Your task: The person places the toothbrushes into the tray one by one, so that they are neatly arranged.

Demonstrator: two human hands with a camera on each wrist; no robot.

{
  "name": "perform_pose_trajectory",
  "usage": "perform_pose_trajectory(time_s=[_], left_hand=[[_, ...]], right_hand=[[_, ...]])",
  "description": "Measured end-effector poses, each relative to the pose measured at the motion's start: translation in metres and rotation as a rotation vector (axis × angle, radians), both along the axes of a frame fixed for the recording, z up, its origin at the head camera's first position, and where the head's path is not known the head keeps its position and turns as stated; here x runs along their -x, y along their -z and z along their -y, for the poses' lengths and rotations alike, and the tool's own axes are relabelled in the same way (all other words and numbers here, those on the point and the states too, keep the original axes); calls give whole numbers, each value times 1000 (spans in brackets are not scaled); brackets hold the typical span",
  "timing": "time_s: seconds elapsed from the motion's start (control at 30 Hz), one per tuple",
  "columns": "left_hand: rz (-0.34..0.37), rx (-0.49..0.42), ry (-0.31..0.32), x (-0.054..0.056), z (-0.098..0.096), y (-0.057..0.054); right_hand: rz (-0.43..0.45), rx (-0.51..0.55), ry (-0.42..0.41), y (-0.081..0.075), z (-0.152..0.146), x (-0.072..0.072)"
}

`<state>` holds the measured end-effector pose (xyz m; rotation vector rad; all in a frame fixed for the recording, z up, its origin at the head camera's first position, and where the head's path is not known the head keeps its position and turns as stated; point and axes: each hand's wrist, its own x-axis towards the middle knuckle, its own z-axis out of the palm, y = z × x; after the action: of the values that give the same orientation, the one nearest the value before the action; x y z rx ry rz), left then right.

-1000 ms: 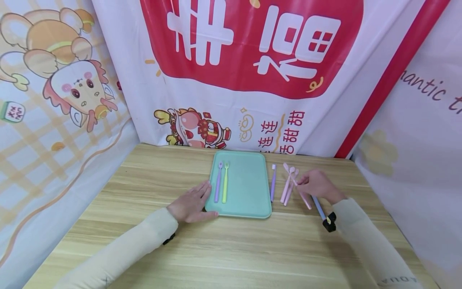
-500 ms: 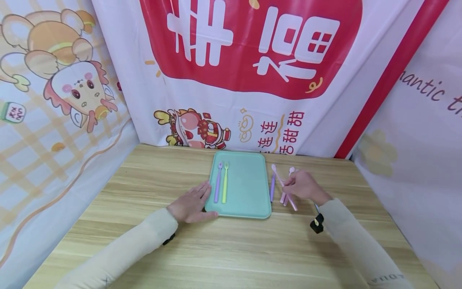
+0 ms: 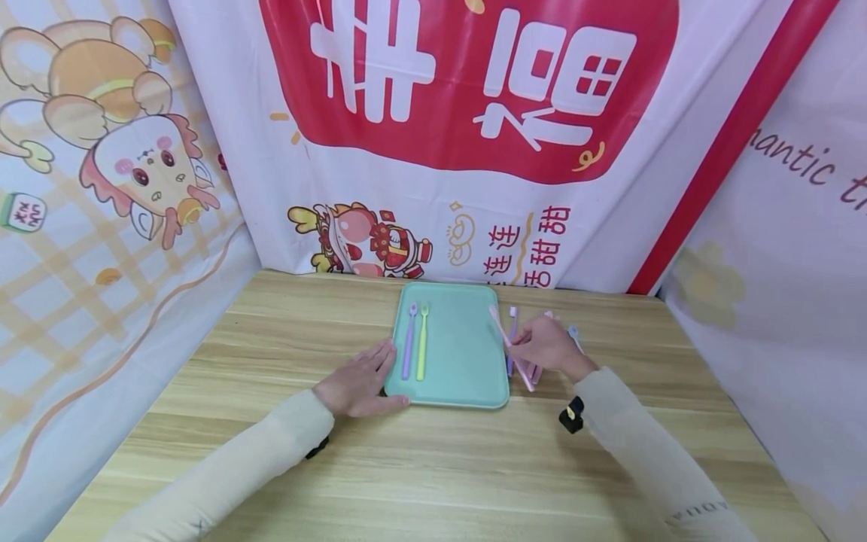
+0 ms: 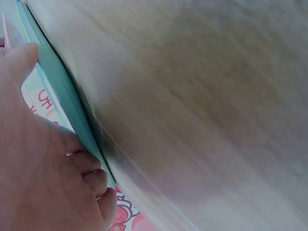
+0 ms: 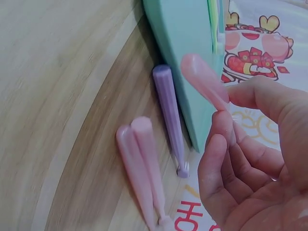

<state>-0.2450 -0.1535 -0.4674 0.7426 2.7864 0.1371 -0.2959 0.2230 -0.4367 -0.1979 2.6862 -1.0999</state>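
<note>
From my end, I watched the person's right hand (image 3: 547,344) pinch a pink toothbrush (image 3: 501,328) between thumb and fingers (image 5: 211,156), partway along its handle. I saw it held above the surface (image 3: 420,474) and tilted, its head end in line with the right rim of the green tray (image 3: 463,346), its handle end out to the right of that rim.

On my right wrist view, a purple toothbrush (image 5: 169,110) lay on the surface just beside the tray, and two pink toothbrushes (image 5: 132,161) lay next to it, touching each other. Past the right hand I could make out a light-blue brush head (image 3: 574,334).

The left hand (image 3: 359,382) rested at the tray's near left corner, its fingers straight and close together along the left edge, the thumb spread away toward the near edge. Inside the tray, toward the left, I had a lilac toothbrush (image 3: 409,346) and a yellow-green toothbrush (image 3: 423,346) lying nearly parallel, slightly apart.
</note>
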Motion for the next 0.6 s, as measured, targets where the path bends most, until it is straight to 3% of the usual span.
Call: perform_pose_trajectory(time_s=[0.1, 0.3, 0.6], left_hand=[[4, 1, 0, 0, 0, -1], [21, -6, -9, 0, 0, -3], [15, -4, -4, -1, 0, -3]], right_hand=[[-5, -1, 10, -2, 8, 0], [-115, -48, -15, -2, 25, 3], [-136, -30, 14, 2, 50, 4]])
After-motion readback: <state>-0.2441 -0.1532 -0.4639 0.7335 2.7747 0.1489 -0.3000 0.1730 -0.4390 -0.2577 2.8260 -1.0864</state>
